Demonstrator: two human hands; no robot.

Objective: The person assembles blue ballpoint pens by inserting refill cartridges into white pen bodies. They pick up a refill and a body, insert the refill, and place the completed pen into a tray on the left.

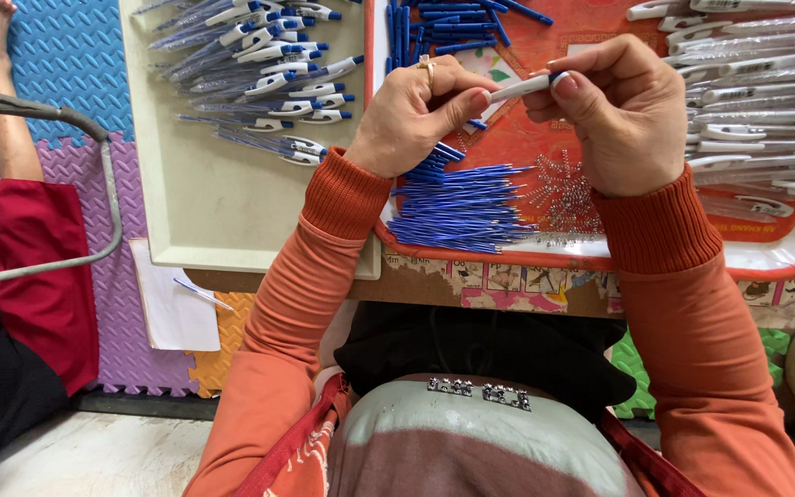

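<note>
Together, the left hand (413, 110) and the right hand (620, 109) pinch a white pen barrel (522, 87) between thumbs and fingertips — each closed on one end, just above the red tray (600, 253). Below the hands lie a heap of blue ink refills (462, 207) and a small pile of metal springs (563, 193). Empty white barrels (756, 83) fill the tray's right side. Finished white-and-blue pens (264, 64) lie in the cream tray (232, 221) just beside it — to the left.
</note>
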